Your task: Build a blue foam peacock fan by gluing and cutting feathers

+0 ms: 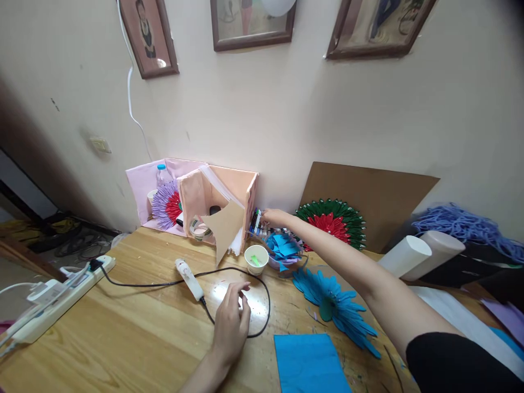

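My right hand (273,218) reaches far forward to a cluster of markers (256,221) standing beside a pink box (216,204) at the wall; its fingers touch the markers, and I cannot tell whether they grip one. My left hand (231,319) rests flat on the wooden table (123,333), fingers apart, holding nothing, just right of a white glue gun (189,279) and over its black cord (262,305). A small white cup (256,258) and a clear bowl of blue paper pieces (284,248) sit between the hands.
A blue paper flower (333,308) and a blue sheet (309,363) lie at the front right. A power strip (53,300) sits at the left edge. A red-green paper flower (332,221), cardboard (368,196), white rolls (413,254) and purple yarn (462,224) stand at the back right.
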The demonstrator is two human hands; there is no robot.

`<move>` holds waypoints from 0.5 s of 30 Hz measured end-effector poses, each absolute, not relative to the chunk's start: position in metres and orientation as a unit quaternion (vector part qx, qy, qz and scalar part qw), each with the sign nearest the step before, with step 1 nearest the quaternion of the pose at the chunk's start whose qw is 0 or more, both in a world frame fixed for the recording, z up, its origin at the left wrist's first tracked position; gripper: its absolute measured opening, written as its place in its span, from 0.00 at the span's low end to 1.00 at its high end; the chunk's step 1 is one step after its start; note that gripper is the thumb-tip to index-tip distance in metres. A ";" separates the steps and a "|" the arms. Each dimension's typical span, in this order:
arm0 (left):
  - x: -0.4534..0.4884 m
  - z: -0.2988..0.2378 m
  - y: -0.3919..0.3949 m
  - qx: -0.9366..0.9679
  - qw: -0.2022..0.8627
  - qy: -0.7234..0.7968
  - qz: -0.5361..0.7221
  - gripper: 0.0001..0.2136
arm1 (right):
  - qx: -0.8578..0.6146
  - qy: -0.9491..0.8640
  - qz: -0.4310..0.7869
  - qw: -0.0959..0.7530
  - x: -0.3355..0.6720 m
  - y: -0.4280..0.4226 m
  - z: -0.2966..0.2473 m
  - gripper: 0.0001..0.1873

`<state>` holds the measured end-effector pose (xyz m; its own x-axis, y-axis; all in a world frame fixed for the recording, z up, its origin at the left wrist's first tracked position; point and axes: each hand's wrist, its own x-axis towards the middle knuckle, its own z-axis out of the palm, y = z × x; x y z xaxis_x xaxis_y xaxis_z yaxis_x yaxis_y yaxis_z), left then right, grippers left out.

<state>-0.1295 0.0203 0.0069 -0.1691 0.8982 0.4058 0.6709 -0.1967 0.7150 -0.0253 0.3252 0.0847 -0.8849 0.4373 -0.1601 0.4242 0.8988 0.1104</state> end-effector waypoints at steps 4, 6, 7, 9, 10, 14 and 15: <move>-0.129 0.009 0.019 0.626 0.139 0.623 0.448 0.12 | 0.185 0.976 0.047 0.108 -0.024 0.324 0.089 0.12; -0.128 0.010 0.018 0.628 0.146 0.621 0.445 0.12 | 0.175 0.976 0.046 0.118 -0.022 0.323 0.089 0.12; -0.128 0.010 0.018 0.629 0.149 0.620 0.444 0.12 | 0.171 0.977 0.045 0.121 -0.022 0.322 0.088 0.12; -0.128 0.010 0.018 0.633 0.153 0.618 0.441 0.12 | 0.162 0.979 0.040 0.121 -0.021 0.321 0.086 0.12; -0.127 0.011 0.018 0.633 0.154 0.617 0.441 0.13 | 0.159 0.980 0.037 0.116 -0.020 0.321 0.085 0.11; -0.127 0.012 0.018 0.635 0.157 0.615 0.441 0.13 | 0.163 0.984 0.027 0.062 -0.016 0.323 0.084 0.10; -0.127 0.012 0.017 0.636 0.161 0.613 0.441 0.13 | 0.172 0.984 0.026 0.038 -0.014 0.324 0.086 0.10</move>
